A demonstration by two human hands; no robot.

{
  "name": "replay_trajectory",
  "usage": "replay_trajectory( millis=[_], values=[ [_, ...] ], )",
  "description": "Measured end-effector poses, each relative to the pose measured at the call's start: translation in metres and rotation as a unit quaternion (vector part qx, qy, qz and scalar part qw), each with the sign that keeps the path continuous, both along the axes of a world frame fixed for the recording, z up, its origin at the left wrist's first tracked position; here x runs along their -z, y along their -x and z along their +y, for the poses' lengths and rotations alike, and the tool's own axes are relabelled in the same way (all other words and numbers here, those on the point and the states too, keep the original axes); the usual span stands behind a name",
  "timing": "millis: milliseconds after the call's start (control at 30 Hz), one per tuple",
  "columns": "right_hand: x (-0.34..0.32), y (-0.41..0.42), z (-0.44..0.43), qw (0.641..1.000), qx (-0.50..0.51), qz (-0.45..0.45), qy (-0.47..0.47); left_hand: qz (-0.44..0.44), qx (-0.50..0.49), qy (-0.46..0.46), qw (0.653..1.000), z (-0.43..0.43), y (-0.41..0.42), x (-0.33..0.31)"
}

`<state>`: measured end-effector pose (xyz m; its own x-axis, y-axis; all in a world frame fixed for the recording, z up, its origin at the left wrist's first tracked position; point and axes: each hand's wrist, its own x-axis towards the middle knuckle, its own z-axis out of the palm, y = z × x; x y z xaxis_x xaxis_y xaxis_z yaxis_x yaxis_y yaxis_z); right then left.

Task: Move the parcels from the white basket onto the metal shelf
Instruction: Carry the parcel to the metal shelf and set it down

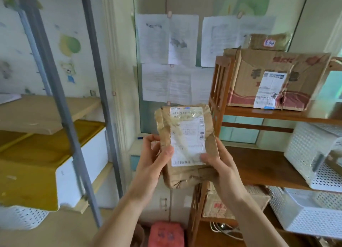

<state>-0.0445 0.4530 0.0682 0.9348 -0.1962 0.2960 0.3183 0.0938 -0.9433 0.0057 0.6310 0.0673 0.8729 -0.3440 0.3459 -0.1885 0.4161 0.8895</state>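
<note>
I hold a crumpled brown paper parcel [187, 145] with a white shipping label upright in front of me, between the two shelves. My left hand [153, 158] grips its left edge, thumb across the label. My right hand [218, 163] grips its lower right side. The metal shelf [55, 84] with grey posts and wooden boards stands at the left. A white perforated basket [312, 154] lies tipped on its side on the wooden shelf at the right; something brown shows inside it.
A wooden shelf [259, 115] at the right carries a large cardboard box [273, 80]. A yellow and white bin [55, 159] sits on the metal shelf's lower board. More white baskets [305, 213] lie lower right. Papers hang on the wall. A pink bag [166, 233] lies below.
</note>
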Motion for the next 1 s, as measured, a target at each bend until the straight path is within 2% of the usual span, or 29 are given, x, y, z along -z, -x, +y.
replay_trajectory(
  millis=[167,300,400,533,633,733,833,1000],
  values=[
    [0.002,-0.014,0.046,0.998,0.014,-0.047,-0.025,0.002,-0.063,0.081,0.995,0.039,-0.019,-0.002],
    [0.001,-0.03,0.087,0.992,-0.015,-0.078,-0.096,-0.032,-0.034,0.074,0.996,0.097,-0.041,-0.008],
    [-0.017,-0.051,0.114,0.983,0.016,-0.082,-0.164,-0.054,-0.071,0.079,0.993,0.155,-0.066,-0.02],
    [-0.032,-0.07,0.172,0.994,0.086,-0.067,-0.027,-0.127,-0.09,0.015,0.988,0.211,-0.086,-0.024],
    [-0.031,-0.079,0.219,0.997,0.004,-0.068,0.047,-0.128,-0.181,0.0,0.975,0.249,-0.094,-0.03],
    [-0.024,-0.098,0.26,0.976,0.07,-0.07,0.194,-0.175,-0.29,-0.09,0.937,0.29,-0.104,-0.043],
    [-0.026,-0.117,0.298,0.958,0.148,-0.09,0.227,-0.203,-0.332,-0.167,0.906,0.33,-0.116,-0.051],
    [-0.034,-0.158,0.346,0.959,0.096,-0.095,0.249,-0.2,-0.393,-0.18,0.879,0.383,-0.13,-0.054]
  ],
)
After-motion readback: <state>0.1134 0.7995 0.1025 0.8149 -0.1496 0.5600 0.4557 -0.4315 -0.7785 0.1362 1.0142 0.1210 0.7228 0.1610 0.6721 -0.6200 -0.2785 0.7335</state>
